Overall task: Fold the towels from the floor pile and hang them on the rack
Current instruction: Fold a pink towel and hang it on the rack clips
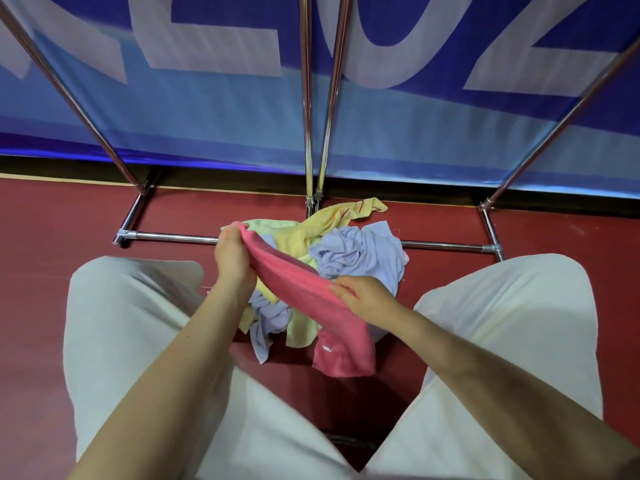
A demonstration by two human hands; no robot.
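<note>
Both grips hold the pink towel (304, 292): the left hand (232, 252) clasps its far upper end with curled fingers, and the right hand (363, 295) pinches the near edge partway along. Its long axis runs diagonally, from the left hand at far left down toward the near right, where the free end hangs past the right hand. Below lies the floor pile (346, 251) of yellow and lavender towels, against the base bar of the rack (308, 98). Finding the hanging corner likely falls to the right hand, which is nearer.
</note>
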